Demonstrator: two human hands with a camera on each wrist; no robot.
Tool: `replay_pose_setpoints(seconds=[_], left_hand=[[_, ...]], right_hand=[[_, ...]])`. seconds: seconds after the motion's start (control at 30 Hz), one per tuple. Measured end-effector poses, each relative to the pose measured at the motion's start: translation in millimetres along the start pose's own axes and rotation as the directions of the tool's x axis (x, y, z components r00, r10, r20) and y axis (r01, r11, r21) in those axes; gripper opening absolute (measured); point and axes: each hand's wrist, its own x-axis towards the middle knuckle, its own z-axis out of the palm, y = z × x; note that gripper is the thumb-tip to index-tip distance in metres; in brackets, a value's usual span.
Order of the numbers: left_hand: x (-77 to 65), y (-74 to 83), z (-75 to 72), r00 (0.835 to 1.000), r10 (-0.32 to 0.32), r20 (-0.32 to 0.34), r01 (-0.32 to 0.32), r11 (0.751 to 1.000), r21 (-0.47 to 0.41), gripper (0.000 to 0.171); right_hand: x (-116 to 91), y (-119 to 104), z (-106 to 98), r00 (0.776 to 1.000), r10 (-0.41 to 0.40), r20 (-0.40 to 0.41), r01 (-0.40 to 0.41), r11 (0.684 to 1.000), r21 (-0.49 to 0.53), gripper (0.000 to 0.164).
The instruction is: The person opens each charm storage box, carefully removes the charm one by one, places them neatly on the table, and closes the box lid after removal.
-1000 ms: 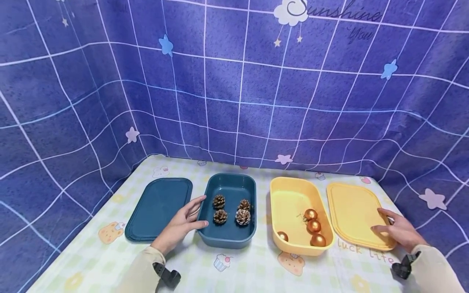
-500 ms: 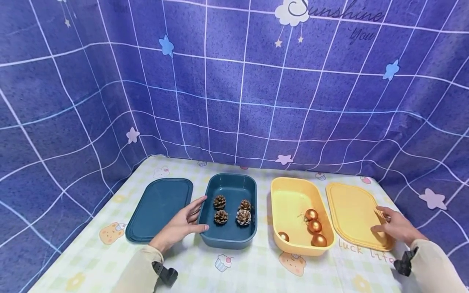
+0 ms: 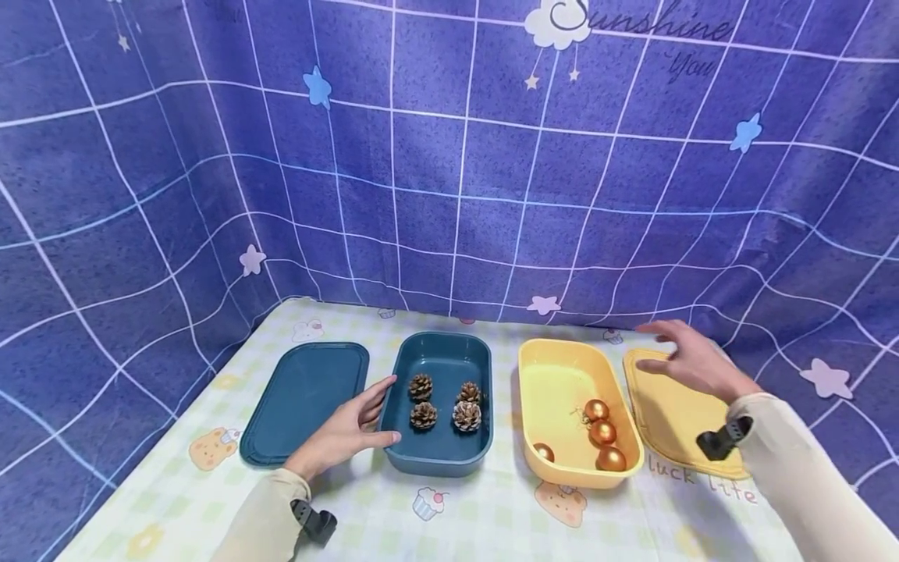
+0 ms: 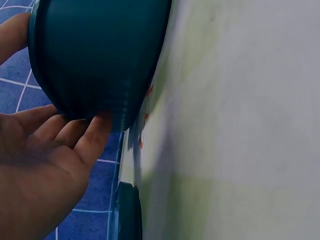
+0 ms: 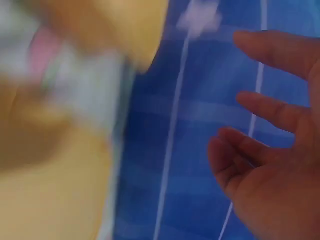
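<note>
With my left hand (image 3: 344, 431) I am touching a dark-teal, rounded-rectangular open box (image 3: 438, 466), which is standing upright towards the tabletop's (image 3: 507, 511) far edge, holding four brown pinecones (image 3: 424, 416). My right hand (image 3: 691, 359) is hovering above a flat yellow lid (image 3: 670, 425), lying near the right edge.

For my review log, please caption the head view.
Left hand touching blue box of pinecones; right hand raised above yellow lid, beside yellow box of coppery balls.

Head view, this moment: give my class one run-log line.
left hand: touching blue box | right hand: holding nothing, apart from yellow lid | blue box: uncovered, pinecones inside | yellow box: uncovered, golden balls inside
</note>
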Motion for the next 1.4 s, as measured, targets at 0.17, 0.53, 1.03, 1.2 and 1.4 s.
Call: replay_pose_setpoints(seconds=[0.17,0.53,1.03,1.2,1.4], left_hand=[[1.7,-1.8,-3.5,1.0,0.011,0.013,-0.012,1.0,0.018,0.094],[11.1,-2.4,-21.6,0.994,0.045,0.097,-0.038,0.997,-0.065,0.091],[13.9,-5.2,-27.7,0.992,0.039,0.121,-0.023,0.991,-0.132,0.094],[12.2,-8.4,-26.6,0.992,0.026,0.127,-0.007,0.989,-0.151,0.094],[9.5,-10.7,-26.0,0.991,0.025,0.134,-0.006,0.99,-0.14,0.094]], right_hand=[[21,-64,22,0.989,-0.137,0.051,0.127,0.978,0.166,0.055],[58,-160,86,0.913,-0.298,0.278,0.151,0.881,0.449,0.053],[87,-213,159,0.867,-0.272,0.418,0.16,0.945,0.285,0.045],[91,-221,172,0.855,-0.202,0.478,0.137,0.976,0.167,0.045],[92,-225,185,0.852,-0.164,0.498,0.145,0.986,0.077,0.046]])
